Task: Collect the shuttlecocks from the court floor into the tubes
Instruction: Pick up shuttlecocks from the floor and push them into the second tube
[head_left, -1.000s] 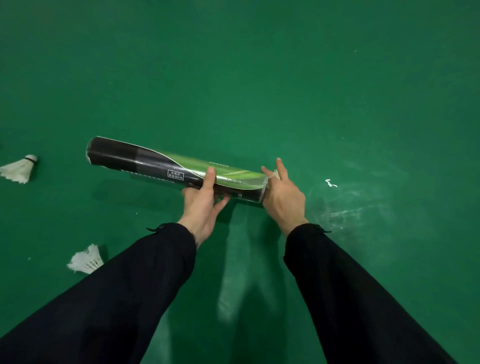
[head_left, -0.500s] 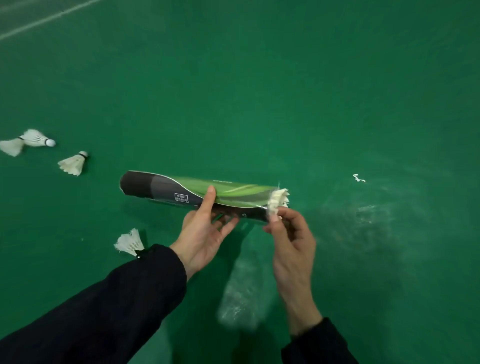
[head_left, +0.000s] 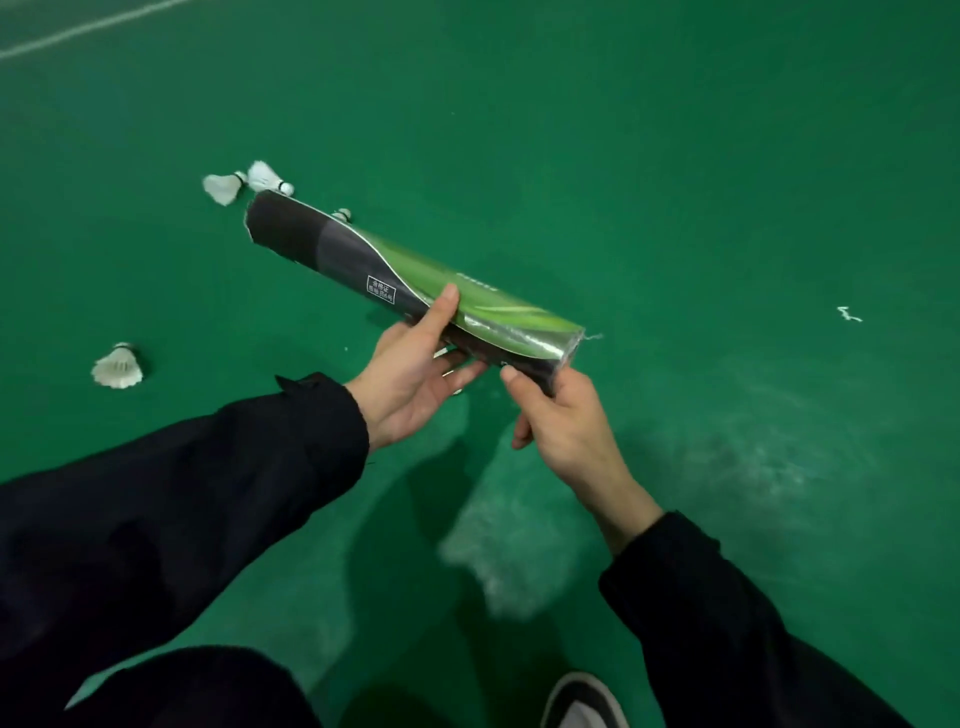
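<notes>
Hiding most of 1 shuttlecock (head_left: 343, 213), tube (head_left: 415, 275) fills both hands.

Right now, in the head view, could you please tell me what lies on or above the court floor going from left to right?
Lone shuttlecock → pair of shuttlecocks → left hand → right hand → white scrap. The tube, held by both hands, spans the middle.
</notes>
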